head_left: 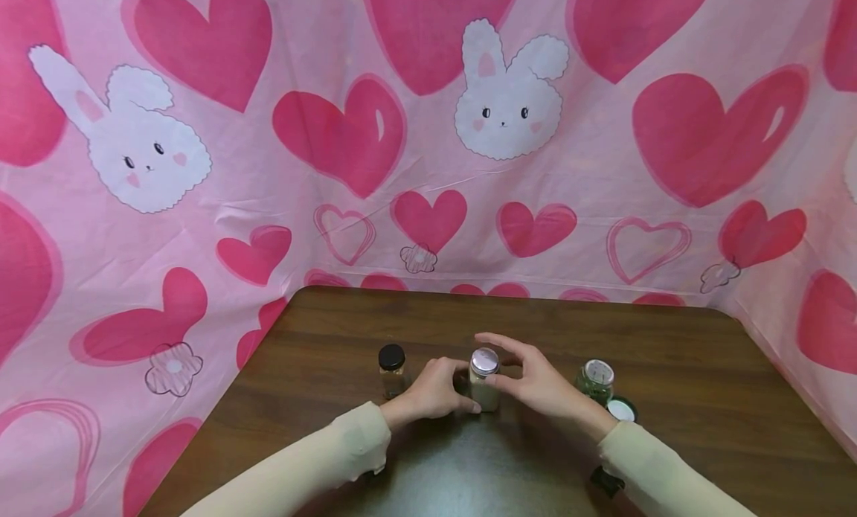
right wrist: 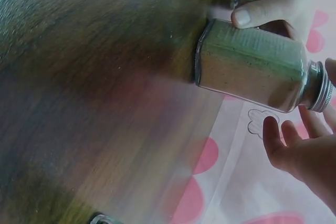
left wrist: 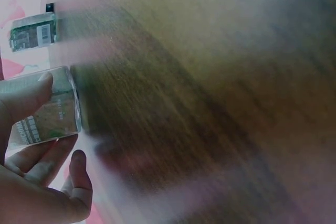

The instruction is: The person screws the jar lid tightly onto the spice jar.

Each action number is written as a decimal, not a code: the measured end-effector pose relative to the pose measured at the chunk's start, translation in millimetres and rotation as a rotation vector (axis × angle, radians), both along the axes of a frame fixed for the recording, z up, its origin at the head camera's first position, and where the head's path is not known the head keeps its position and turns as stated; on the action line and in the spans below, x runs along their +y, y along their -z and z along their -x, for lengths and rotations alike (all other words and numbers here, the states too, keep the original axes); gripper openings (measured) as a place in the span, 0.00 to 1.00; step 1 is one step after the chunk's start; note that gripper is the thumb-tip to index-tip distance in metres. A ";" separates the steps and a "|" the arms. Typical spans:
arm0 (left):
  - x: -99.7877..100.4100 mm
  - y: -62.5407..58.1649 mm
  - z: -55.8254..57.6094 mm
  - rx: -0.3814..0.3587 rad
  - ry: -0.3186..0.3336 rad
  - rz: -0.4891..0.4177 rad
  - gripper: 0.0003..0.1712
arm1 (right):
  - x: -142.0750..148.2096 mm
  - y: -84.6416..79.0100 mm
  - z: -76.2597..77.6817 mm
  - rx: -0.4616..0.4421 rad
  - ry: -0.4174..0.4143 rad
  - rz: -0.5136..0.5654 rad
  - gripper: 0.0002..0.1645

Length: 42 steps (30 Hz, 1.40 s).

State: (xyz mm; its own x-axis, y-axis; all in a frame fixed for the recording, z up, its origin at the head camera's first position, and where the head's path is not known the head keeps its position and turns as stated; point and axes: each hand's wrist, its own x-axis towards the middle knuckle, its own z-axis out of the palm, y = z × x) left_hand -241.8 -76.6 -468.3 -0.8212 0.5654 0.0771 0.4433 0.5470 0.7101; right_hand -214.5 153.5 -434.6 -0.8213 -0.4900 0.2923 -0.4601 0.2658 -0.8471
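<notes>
A clear glass spice jar (head_left: 484, 394) filled with a brownish powder stands upright near the middle of the table. My left hand (head_left: 434, 389) grips its lower body, the thumb along the near side, as the left wrist view of the jar (left wrist: 60, 111) also shows. Up at the top, my right hand (head_left: 545, 387) has its thumb and fingers around the silver lid (head_left: 485, 361), with the index finger raised off it. In the right wrist view, the lid (right wrist: 321, 88) sits on the jar's neck between thumb and fingers.
To the left stands a black-capped jar (head_left: 392, 372). At the right are a jar of green flakes (head_left: 595, 381) with a pale perforated top and a dark-rimmed cap (head_left: 622, 410) with a white inside. A black object (head_left: 607, 481) lies by the right sleeve. Pink cloth hangs behind the table (head_left: 321, 338).
</notes>
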 end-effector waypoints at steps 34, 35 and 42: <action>-0.3 -3.4 -1.5 -0.015 -0.001 0.004 0.27 | 0.9 -3.1 -0.1 0.021 0.003 -0.023 0.23; -0.2 -3.4 -1.5 -0.014 -0.002 0.004 0.27 | 0.2 -3.1 -0.5 0.021 0.013 -0.024 0.23; -0.2 -2.5 -1.8 -0.007 -0.006 0.014 0.28 | -3.8 -3.9 -4.5 0.000 0.116 -0.030 0.24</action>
State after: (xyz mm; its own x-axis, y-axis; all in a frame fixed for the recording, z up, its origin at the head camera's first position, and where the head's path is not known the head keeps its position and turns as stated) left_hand -240.0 -76.8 -465.8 -0.8251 0.5614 0.0633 0.4350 0.5597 0.7053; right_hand -210.0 149.6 -430.7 -0.8729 -0.4001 0.2792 -0.4250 0.3424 -0.8379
